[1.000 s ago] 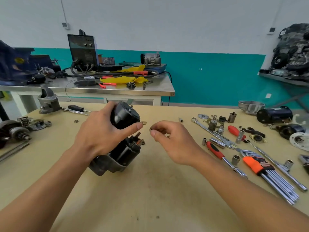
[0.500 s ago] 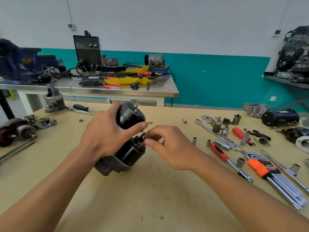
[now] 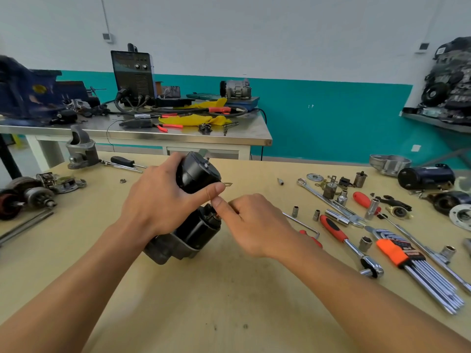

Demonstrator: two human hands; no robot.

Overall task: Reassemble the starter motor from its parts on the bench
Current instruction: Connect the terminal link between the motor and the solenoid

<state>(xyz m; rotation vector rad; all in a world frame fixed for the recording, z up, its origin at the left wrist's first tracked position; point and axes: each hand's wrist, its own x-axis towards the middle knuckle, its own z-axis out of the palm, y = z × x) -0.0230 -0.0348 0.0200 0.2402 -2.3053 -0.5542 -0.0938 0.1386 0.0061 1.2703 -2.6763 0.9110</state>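
Your left hand (image 3: 163,202) grips the starter motor (image 3: 197,226), w/ fingers curled round its upper black cylinder and the thumb laid along the front edge. The motor stands tilted at the centre of the surface (image 3: 229,296). Its grey nose housing is down on the wood, and both black cylinders point up and away from you. A small brass tab (image 3: 228,184) shows just beyond your left thumb tip, beside the upper cylinder.

Your right hand (image 3: 257,225) is at the end face of the lower cylinder. Its fingers are curled, and thumb and forefinger are pressed together, touching the left thumb. Whether they pinch some small part I cannot tell, as the fingers hide the spot.

On the right, near the motor but apart from it:
- a ratchet (image 3: 340,234) w/ red handle
- loose sockets, e.g. one socket (image 3: 295,211)
- a hex key set (image 3: 397,253) in an orange holder
- a long wrench (image 3: 318,194)

On the left:
- a black-handled screwdriver (image 3: 123,161)
- a grey cast housing (image 3: 81,154)
- an armature (image 3: 15,200) at the edge

Behind is a steel surface (image 3: 229,138) w/ a welding machine (image 3: 132,72) and a yellow cloth (image 3: 193,119).
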